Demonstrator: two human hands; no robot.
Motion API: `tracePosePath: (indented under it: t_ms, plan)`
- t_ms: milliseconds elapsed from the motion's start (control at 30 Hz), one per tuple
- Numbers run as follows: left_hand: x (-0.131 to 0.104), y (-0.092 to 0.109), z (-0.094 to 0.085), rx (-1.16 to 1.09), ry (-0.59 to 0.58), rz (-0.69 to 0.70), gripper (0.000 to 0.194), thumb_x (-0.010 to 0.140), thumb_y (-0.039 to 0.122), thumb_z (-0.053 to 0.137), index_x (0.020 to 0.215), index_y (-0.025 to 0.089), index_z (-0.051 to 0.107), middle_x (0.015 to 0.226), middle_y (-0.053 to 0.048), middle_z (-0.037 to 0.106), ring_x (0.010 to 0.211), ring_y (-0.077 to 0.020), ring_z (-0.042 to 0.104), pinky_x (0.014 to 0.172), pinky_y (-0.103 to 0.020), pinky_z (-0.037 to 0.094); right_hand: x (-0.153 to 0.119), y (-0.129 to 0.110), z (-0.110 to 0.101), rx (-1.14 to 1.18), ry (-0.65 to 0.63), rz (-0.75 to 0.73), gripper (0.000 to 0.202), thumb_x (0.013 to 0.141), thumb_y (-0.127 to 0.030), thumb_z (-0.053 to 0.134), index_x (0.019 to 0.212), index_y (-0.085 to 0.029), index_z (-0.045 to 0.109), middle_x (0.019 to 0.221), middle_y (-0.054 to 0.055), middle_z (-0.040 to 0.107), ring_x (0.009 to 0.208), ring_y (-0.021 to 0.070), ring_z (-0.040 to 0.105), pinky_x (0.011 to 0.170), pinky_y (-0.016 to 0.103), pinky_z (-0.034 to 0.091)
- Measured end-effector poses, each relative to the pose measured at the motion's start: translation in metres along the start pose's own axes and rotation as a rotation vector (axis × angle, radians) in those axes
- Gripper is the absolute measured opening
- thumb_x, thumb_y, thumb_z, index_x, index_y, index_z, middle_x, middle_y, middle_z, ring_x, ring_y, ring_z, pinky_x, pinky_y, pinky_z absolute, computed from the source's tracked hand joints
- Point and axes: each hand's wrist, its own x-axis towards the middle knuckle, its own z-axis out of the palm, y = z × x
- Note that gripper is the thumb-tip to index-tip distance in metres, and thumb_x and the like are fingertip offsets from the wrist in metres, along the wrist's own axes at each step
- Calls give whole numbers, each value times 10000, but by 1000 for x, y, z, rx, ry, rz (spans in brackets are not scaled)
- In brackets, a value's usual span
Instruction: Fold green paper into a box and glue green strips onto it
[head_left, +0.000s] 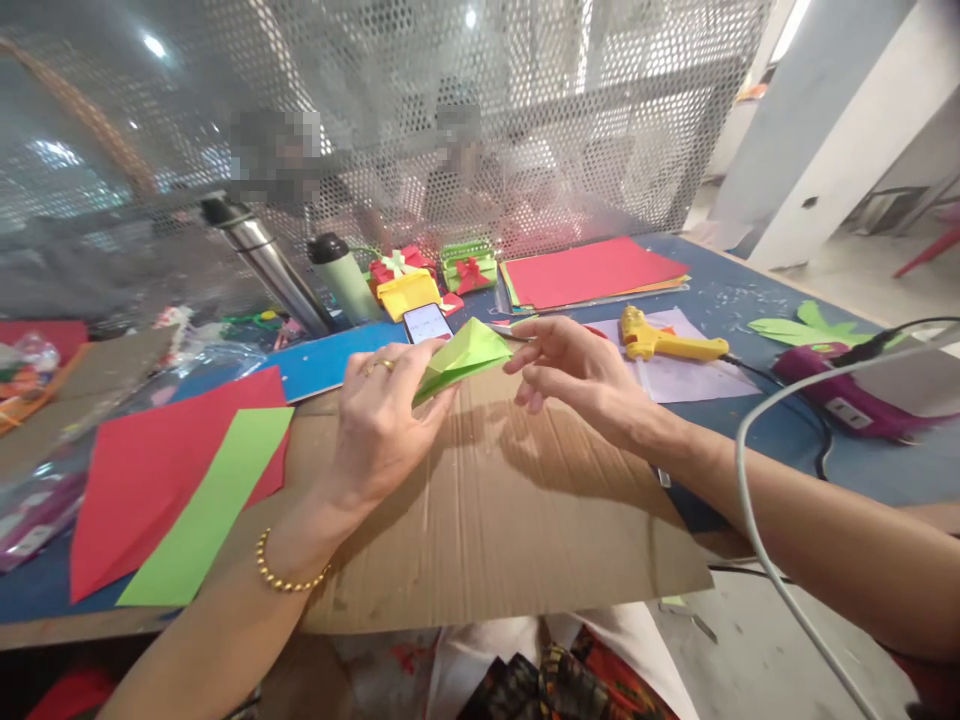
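Presently, left hand [390, 415] closed on folded green paper [469, 352], at its two o'clock; right hand [581, 378] half-open at paper's three o'clock, contact unclear.

perforated metal screen [585, 130] | white pillar [832, 130] | blue table [720, 270]

Visibility, by clock face. Centre: your left hand [386, 420] hides part of the folded green paper [469, 355], whose underside is out of your view. Just towards 11, the writing on the phone [427, 322] is too small for you to read. At 11 and 12, people [276, 155] behind the perforated screen [555, 150] are blurred. At 3, the frame crops the purple block [847, 395]; at 7, your left forearm [225, 630].
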Motion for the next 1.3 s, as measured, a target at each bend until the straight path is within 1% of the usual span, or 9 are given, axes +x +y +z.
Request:
tracePosePath:
  t_ms: [167,467,633,700,800,900,1000,1200,1300]
  plan:
    - [-10,10,11,85,79,56,282,980,328,670,1224,187,667,1136,-127,763,977,-261,746,827,-358,557,-9,0,17,225,-149,155,826,830,-400,813,1511,-227,379,1192,110,699,963,219,725,691,340,648]
    - [-14,30,9,-66,-20,67,327,978,292,679,1288,199,637,1202,-128,758,1078,-267,745,906,-371,605,-1,14,20,-2,85,39,475,868,-262,656,1309,-218,485,873,0,664,696,167,690,585,320,587]
    - [-13,38,1,-586,-267,-227,339,1051,430,550,1287,209,652,1182,-109,773,1032,-235,758,871,-361,649,3,15,9,-299,182,-164,387,858,-188,567,1244,-198,551,859,0,659,696,144,624,645,315,522]
    - [-11,37,2,-760,-268,-414,338,1065,451,510,1243,203,654,1129,-100,768,952,-206,762,814,-330,658,2,14,8,-372,163,-232,339,891,-201,547,1229,-190,565,796,-14,643,659,131,597,630,298,491]
    - [-7,32,4,-918,-183,-617,452,939,511,708,1261,210,610,1092,-83,728,806,-175,737,640,-273,636,-2,10,8,-457,109,-324,317,911,-183,547,1227,-198,571,784,-21,655,642,122,603,628,278,482]
    - [-1,26,4,-1087,-333,-741,618,841,539,810,1303,179,610,857,-32,707,580,-129,657,462,-218,517,-7,6,9,-574,86,-438,329,922,-148,547,1244,-210,575,836,-6,706,691,133,657,675,274,512]
    - [4,24,1,-1204,-467,-759,522,821,524,832,1153,141,709,738,-20,699,572,-138,658,519,-240,534,-11,3,9,-664,98,-577,327,939,-105,542,1242,-221,584,893,7,745,789,149,709,785,286,553]
    - [5,24,4,-1182,-296,-692,336,785,455,882,928,172,772,896,-60,780,749,-171,709,692,-293,587,-14,-8,6,-711,152,-650,271,963,-155,601,1227,-214,606,967,38,765,854,182,726,876,343,558]
    - [5,22,6,-1169,-280,-700,317,819,451,857,921,165,766,824,-53,774,706,-164,710,689,-291,587,-14,-17,4,-672,216,-573,57,981,-220,606,1008,-219,657,902,39,734,803,179,685,787,329,534]
